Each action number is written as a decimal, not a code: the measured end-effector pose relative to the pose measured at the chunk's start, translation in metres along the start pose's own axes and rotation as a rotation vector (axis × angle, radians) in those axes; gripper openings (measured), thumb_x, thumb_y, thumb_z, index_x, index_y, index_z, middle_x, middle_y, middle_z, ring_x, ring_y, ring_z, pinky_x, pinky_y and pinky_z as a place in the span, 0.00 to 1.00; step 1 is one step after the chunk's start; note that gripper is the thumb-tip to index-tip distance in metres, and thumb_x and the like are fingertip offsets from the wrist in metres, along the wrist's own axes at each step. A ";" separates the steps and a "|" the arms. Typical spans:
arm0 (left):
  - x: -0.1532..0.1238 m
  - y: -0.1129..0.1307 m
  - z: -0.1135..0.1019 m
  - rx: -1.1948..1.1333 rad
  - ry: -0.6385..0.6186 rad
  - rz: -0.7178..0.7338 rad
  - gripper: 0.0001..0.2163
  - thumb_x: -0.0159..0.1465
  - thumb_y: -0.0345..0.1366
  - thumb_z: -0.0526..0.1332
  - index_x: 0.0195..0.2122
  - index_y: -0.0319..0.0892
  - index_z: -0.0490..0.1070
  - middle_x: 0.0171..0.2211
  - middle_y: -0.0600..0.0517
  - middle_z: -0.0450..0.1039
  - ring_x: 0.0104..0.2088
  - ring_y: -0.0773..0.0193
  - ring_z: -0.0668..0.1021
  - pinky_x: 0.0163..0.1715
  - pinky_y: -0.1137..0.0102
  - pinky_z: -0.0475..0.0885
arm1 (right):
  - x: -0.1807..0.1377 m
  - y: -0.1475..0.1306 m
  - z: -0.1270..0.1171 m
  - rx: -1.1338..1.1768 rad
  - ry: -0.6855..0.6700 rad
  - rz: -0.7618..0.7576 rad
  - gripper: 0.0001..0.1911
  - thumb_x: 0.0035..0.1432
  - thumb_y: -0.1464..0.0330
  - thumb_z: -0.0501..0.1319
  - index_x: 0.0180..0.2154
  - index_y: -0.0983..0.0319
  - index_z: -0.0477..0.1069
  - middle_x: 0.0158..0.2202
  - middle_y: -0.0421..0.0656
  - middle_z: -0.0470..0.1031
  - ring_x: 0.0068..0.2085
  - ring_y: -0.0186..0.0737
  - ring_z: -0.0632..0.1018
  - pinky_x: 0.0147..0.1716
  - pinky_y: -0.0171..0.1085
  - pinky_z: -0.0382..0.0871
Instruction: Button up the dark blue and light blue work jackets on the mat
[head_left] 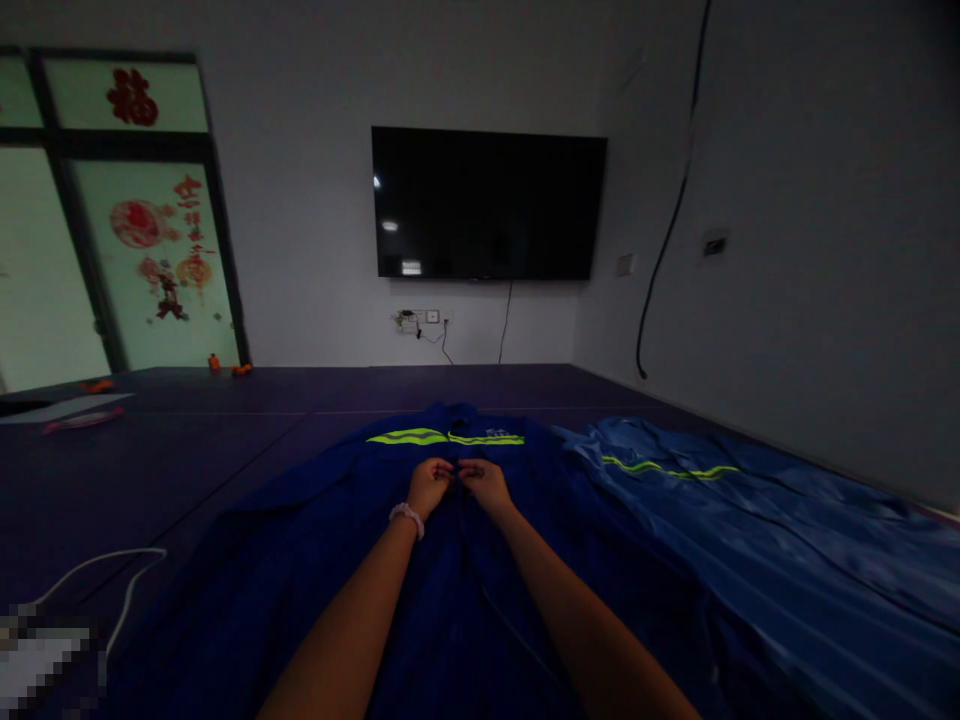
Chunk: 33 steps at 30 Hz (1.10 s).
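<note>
A dark blue work jacket [322, 530] with yellow-green reflective strips lies spread on the purple table, collar at the far end. My left hand [432, 486], with a pale scrunchie [407, 517] at the wrist, pinches the jacket's front edge just below the chest strip. Close beside it, my right hand [484, 486] pinches the facing front edge. The fingertips of both hands nearly meet at the middle of the front. Whatever small fastening may be between the fingers is too dark to make out.
A lighter blue garment [675, 500] with a reflective strip lies at right. A white cable [120, 553] runs at left, near a pixelated item. Small orange things [214, 362] sit at the far edge. A black cable [679, 200] hangs along the right wall; a television [491, 205] is mounted ahead.
</note>
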<state>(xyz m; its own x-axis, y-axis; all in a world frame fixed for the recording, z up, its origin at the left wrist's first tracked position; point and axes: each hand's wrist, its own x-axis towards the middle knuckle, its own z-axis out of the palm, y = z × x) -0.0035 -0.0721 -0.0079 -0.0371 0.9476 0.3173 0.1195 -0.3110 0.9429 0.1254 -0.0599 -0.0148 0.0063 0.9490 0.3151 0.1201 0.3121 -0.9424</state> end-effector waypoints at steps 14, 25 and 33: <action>0.004 -0.006 -0.001 0.018 0.044 -0.035 0.16 0.48 0.18 0.54 0.37 0.37 0.71 0.21 0.56 0.70 0.21 0.72 0.72 0.24 0.78 0.67 | -0.001 0.001 -0.001 -0.275 0.038 -0.087 0.17 0.40 0.59 0.65 0.32 0.63 0.77 0.21 0.42 0.75 0.24 0.40 0.74 0.21 0.32 0.60; 0.005 -0.005 -0.001 0.093 0.073 -0.052 0.14 0.49 0.18 0.54 0.34 0.36 0.71 0.22 0.54 0.71 0.21 0.72 0.73 0.25 0.77 0.69 | -0.004 -0.003 -0.004 -0.337 -0.079 -0.168 0.02 0.39 0.67 0.64 0.20 0.58 0.76 0.21 0.41 0.76 0.25 0.40 0.74 0.23 0.32 0.59; 0.002 0.000 -0.002 0.210 0.063 -0.016 0.10 0.53 0.22 0.55 0.34 0.35 0.73 0.25 0.50 0.74 0.23 0.70 0.74 0.26 0.76 0.68 | -0.004 -0.003 -0.010 -0.302 -0.161 -0.150 0.07 0.36 0.64 0.66 0.19 0.62 0.74 0.19 0.40 0.74 0.22 0.35 0.71 0.21 0.30 0.59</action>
<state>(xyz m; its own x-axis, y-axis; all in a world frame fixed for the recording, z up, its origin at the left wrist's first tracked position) -0.0052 -0.0698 -0.0073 -0.1015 0.9440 0.3139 0.3223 -0.2673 0.9081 0.1352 -0.0646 -0.0122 -0.1869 0.8958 0.4032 0.3952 0.4443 -0.8040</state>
